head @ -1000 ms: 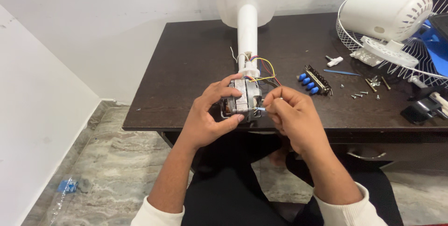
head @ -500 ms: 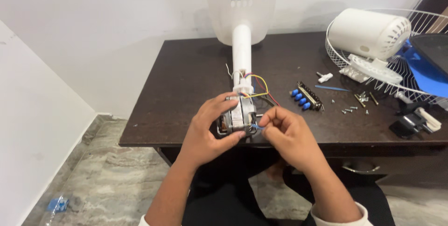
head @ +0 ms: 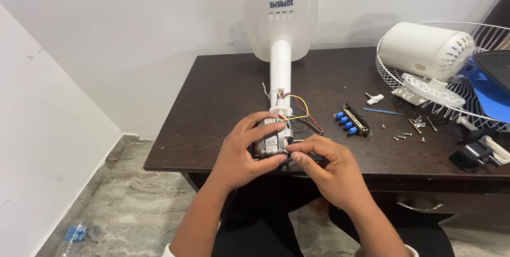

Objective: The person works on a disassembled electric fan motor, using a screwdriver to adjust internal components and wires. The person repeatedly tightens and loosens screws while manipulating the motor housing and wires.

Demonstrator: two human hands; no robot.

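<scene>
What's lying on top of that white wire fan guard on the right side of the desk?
On the wire fan guard rest a white ribbed motor cover and a flat white slotted plastic piece. Blue fan blades show over the wires; the picture's edge cuts off its far side.

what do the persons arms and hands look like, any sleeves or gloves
Both hands are bare: no gloves, rings or watch show on the left hand or the right hand. The forearms are uncovered for most of their length. A white sleeve edge shows at the bottom of the picture on each arm, by the left elbow and the right elbow. No markings or cables are on them.
</scene>
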